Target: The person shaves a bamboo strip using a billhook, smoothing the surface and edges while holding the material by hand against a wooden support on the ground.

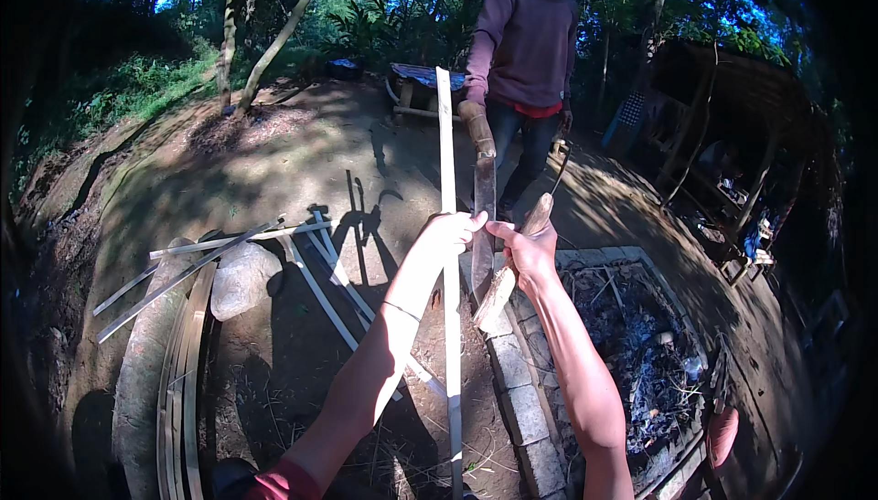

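The left hand (450,233) grips a long, flat, pale wooden strip (447,153), its fingertips at a dark metal machete blade (485,185) (upright between both hands); the right hand (532,250) clasps a short, rough, tan wooden stick (496,297).

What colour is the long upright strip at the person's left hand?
The long strip is pale cream, seen best in the head view.

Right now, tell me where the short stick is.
In the head view, the short stick is just right of centre, gripped in the right hand, slanting beside the long blade, with the block-edged fire pit to its right.
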`<control>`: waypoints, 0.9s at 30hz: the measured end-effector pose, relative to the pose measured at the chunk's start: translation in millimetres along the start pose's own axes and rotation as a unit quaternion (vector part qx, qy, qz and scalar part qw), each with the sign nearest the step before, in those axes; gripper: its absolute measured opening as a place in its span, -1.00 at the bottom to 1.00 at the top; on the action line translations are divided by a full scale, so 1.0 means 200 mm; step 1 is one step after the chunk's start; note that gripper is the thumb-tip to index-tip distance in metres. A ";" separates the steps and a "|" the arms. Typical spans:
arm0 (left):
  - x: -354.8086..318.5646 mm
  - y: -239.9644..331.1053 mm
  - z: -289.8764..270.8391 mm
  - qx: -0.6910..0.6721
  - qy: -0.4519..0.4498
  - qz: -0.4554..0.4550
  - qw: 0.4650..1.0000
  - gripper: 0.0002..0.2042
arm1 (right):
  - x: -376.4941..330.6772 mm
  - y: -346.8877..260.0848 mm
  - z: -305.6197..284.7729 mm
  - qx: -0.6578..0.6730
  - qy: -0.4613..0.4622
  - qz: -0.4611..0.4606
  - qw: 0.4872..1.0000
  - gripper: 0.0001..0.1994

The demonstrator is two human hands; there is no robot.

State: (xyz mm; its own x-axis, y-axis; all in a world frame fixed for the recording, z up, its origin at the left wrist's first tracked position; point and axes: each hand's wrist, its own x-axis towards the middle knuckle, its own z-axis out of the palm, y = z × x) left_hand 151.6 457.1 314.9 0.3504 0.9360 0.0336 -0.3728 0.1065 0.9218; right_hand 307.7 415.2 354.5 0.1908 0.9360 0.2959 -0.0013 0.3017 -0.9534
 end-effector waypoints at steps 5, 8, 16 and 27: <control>-0.29 -0.05 -0.03 0.125 0.162 0.106 0.973 -0.72 | -0.20 0.08 0.07 0.034 -0.053 0.013 0.998 -0.59; -0.34 -0.16 -0.14 0.154 0.234 0.122 0.952 -0.76 | -0.28 0.30 -0.10 -0.047 0.008 0.056 0.997 -0.65; -0.66 -0.29 -0.34 0.197 0.346 -0.025 0.917 -0.92 | -0.76 1.51 -1.07 -0.521 -0.060 0.052 0.850 -0.55; -0.92 -0.33 -0.24 0.250 0.351 0.014 0.902 -0.96 | -1.14 2.35 -1.67 -0.623 -0.062 0.105 0.772 -0.58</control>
State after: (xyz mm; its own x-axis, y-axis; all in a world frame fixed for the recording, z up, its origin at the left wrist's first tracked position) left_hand 70.7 294.7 228.9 -0.3499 0.9363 -0.0312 0.1227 0.0788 0.9893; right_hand 591.6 283.2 -180.7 0.2194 0.9740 0.0567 0.9415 -0.1961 -0.2743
